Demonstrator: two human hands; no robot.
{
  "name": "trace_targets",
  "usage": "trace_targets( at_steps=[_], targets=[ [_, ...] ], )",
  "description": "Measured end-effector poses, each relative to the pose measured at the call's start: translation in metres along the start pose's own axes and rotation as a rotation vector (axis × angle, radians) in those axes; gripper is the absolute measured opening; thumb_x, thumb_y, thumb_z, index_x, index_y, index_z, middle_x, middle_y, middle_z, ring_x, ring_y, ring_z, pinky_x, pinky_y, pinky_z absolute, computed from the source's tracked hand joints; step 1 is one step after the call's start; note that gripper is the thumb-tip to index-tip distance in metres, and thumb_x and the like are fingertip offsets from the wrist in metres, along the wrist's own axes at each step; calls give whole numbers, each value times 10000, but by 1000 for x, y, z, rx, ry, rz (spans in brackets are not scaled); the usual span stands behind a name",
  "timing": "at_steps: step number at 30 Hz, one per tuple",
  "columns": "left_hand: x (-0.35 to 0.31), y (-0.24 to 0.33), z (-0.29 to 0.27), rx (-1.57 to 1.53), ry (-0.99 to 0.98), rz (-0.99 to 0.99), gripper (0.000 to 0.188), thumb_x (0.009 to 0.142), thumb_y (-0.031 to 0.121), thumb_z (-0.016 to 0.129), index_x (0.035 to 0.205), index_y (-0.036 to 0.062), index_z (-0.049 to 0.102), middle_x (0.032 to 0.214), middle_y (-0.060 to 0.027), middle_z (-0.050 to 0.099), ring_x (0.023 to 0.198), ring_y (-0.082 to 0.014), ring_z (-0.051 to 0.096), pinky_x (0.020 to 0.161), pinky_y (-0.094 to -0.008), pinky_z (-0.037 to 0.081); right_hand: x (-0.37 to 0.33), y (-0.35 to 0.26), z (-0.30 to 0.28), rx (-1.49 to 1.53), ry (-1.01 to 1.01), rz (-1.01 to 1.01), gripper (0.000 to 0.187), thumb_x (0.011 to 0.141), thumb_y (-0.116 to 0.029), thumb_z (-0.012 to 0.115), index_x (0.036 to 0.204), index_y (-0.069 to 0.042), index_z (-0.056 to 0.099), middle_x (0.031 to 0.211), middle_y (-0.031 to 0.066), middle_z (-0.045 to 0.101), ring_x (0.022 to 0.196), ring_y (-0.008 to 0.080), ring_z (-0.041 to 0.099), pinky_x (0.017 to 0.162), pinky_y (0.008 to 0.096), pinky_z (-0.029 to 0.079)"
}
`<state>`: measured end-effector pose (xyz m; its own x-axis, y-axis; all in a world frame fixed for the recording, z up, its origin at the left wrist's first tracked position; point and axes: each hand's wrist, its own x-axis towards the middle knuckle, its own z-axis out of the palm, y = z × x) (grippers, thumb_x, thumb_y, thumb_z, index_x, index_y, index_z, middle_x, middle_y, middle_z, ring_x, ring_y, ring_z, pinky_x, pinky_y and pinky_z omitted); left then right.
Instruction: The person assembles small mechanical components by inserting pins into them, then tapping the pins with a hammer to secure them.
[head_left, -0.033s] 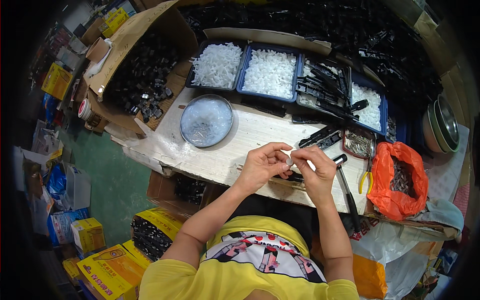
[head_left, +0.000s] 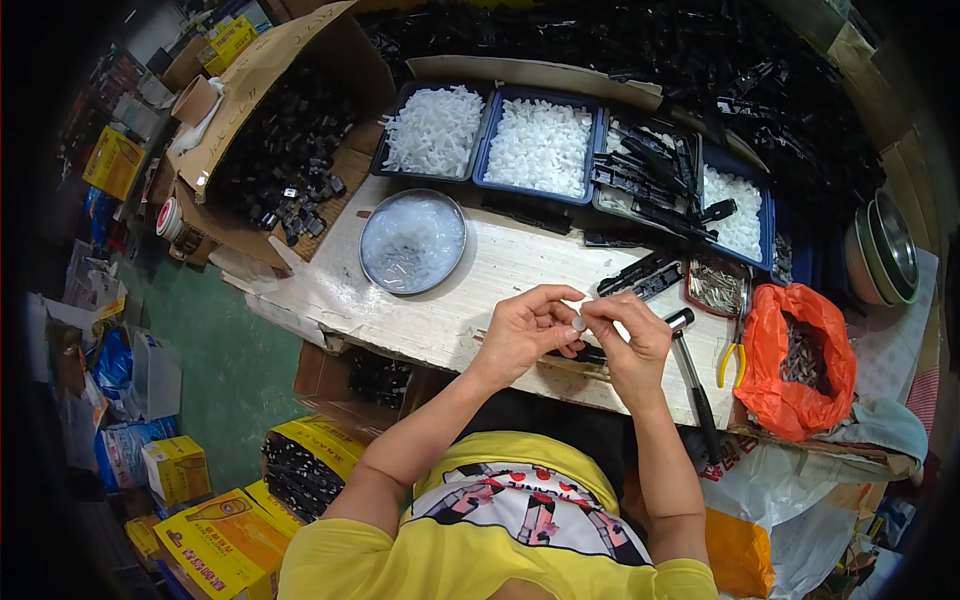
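Over the front edge of the white worktable [head_left: 345, 290], my left hand [head_left: 525, 330] and my right hand [head_left: 635, 345] meet fingertip to fingertip. A small pale, round piece [head_left: 579, 323] is pinched in my left thumb and fingers. My right thumb and forefinger are pressed together just beside it; what they grip, if anything, is too small to tell. Partly hidden under my hands lies a dark part [head_left: 592, 354] at the table edge. A hammer [head_left: 693, 375] with a black handle rests right of my right hand.
Blue trays [head_left: 481, 180] of small white plastic pieces line the back, one topped with black parts [head_left: 655, 180]. A round metal dish [head_left: 408, 288] stands left. At right are a red tray [head_left: 745, 305] of metal pins, yellow-handled pliers [head_left: 731, 365] and an orange bag [head_left: 790, 415].
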<state>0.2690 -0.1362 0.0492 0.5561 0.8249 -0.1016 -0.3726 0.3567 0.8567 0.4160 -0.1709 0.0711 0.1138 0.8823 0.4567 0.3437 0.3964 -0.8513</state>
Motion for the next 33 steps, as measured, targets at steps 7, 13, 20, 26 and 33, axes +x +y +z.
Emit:
trace_targets(
  at_steps=[7, 13, 20, 26, 33],
  targets=[
    [-1, -4, 0, -5, 2, 30, 342, 783, -45, 583, 1113, -30, 498, 874, -105, 588, 733, -159, 611, 640, -263, 534, -7, 5, 4, 44, -11, 50, 155, 705, 75, 635, 843, 6, 620, 730, 63, 598, 700, 134, 558, 620, 226, 444],
    [-9, -9, -7, 47, 80, 18, 236, 811, 2, 584, 1046, -13, 565, 824, -82, 592, 674, -119, 605, 579, -219, 520, -12, 5, 1, -96, 46, 18, 154, 734, 51, 627, 879, 0, 613, 850, 87, 543, 738, 157, 542, 626, 237, 441],
    [-12, -16, -8, -94, 91, 23, 210, 813, 32, 597, 1014, -25, 578, 765, -72, 594, 636, -115, 598, 549, -222, 524, -15, 12, 11, -122, -45, 8, 132, 686, 36, 648, 800, -7, 597, 776, 78, 529, 724, 211, 510, 632, 289, 406],
    [-12, -5, -6, 77, 136, -55, 225, 798, 42, 619, 1019, 4, 594, 764, -39, 574, 598, -68, 547, 495, -176, 456, -14, 15, 14, -260, -111, -42, 79, 750, -34, 596, 798, -40, 534, 761, 76, 494, 727, 235, 467, 666, 324, 333],
    [-13, -3, -31, 526, 116, -6, 214, 720, -47, 626, 925, 13, 644, 734, 18, 465, 612, -29, 436, 548, -155, 372, -32, 22, 13, -491, -295, -29, 108, 717, -12, 585, 782, -61, 513, 772, 55, 461, 774, 228, 422, 703, 348, 275]
  ],
)
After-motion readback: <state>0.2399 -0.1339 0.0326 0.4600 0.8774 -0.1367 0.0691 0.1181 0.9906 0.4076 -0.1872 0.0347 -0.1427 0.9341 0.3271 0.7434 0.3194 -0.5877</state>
